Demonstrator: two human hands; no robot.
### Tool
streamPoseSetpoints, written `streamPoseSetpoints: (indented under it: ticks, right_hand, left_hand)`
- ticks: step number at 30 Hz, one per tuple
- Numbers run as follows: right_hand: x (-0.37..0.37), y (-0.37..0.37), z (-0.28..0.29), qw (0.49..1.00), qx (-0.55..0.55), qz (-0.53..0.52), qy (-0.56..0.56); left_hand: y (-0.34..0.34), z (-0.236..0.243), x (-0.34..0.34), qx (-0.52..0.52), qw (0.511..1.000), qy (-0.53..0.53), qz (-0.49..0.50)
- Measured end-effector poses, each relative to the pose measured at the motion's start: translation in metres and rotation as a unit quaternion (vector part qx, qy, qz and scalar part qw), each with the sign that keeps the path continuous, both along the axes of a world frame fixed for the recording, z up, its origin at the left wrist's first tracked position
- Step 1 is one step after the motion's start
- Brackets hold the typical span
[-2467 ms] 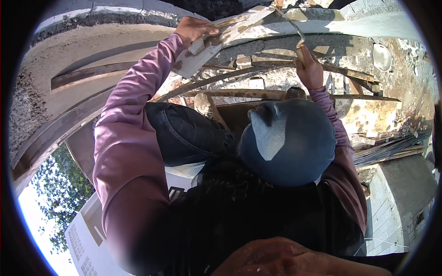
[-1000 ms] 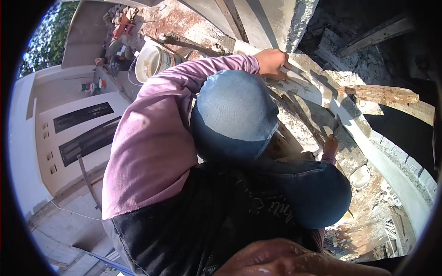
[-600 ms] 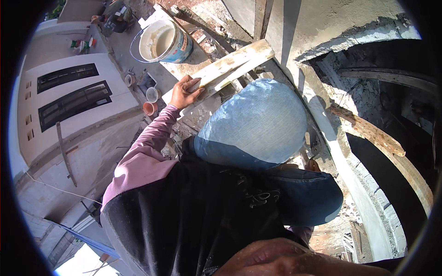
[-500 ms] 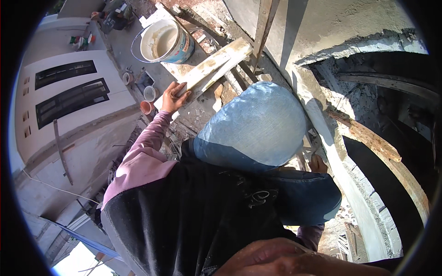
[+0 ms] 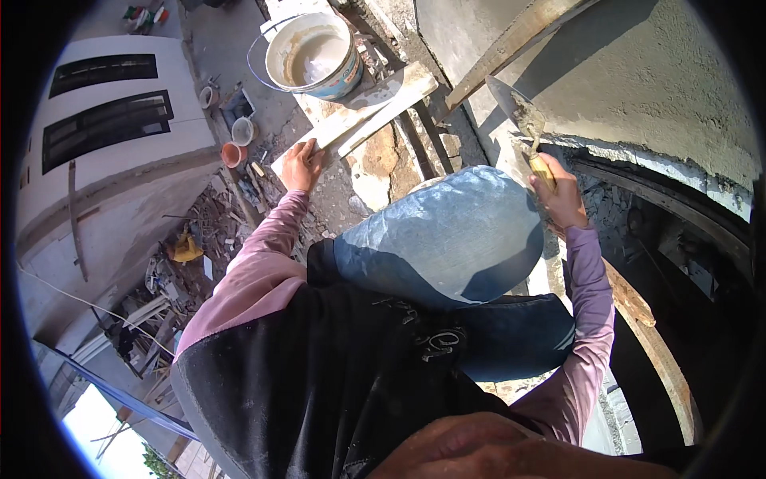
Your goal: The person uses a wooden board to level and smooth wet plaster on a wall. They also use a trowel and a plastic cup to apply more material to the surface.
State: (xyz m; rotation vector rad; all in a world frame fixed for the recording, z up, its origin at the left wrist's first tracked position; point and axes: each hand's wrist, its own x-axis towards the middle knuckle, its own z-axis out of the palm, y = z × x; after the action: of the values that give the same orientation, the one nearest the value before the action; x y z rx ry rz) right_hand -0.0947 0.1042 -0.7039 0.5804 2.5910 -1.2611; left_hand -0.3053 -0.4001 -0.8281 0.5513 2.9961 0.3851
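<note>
My right hand (image 5: 565,199) is closed around the yellow handle of a pointed trowel (image 5: 515,108). Its metal blade, with some mortar on it, lies close to the plastered wall (image 5: 630,96) and the ledge at the wall's foot. On the left, my left hand (image 5: 303,166) grips the near end of a pale wooden board (image 5: 359,112), fingers bent over its edge. A narrower strip of wood (image 5: 391,118) lies alongside the board. Beyond them stands a white bucket (image 5: 275,60) with a grey, wet mix inside.
A wooden beam (image 5: 511,52) leans across the wall. To the right, a dark opening (image 5: 678,319) drops away beside a curved timber (image 5: 662,367). Rubble (image 5: 215,211) and small pots (image 5: 233,154) lie on the lower ground at left. My bent knee (image 5: 447,231) sits between my hands.
My right hand has come up from beside my leg to the wall's foot, now showing the trowel. My left hand stays on the board. The view has shifted slightly.
</note>
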Motion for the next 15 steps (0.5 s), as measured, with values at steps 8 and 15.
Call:
streamPoseSetpoints:
  ticks: [8, 15]
  right_hand:
    - [0.047, -0.002, -0.072, 0.997, 0.017, 0.035, -0.063]
    - [0.051, -0.012, -0.044, 0.991, 0.095, 0.079, -0.045]
  left_hand:
    - [0.093, 0.086, -0.092, 0.200, 0.957, 0.189, -0.096]
    - [0.128, 0.043, -0.247, -0.181, 0.948, -0.176, -0.195]
